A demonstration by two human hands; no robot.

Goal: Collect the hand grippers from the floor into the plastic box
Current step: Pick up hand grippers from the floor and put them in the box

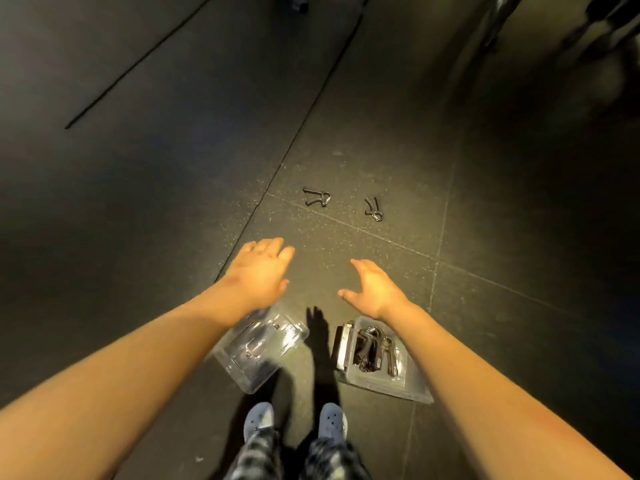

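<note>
Gym floor by the look of it, dark speckled rubber tiles (pixel 346 247) with seams running across, 2 hand grippers (pixel 317 198) (pixel 373 209) lying loose on them, more heaped in a clear plastic box (pixel 398 386), blurred metal equipment legs (pixel 498 19) up at the top right, dim yellowish light

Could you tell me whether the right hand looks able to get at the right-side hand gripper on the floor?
Probably yes: the right hand is open and empty, and the right-side hand gripper lies on bare floor ahead of it, with nothing between them.
</note>
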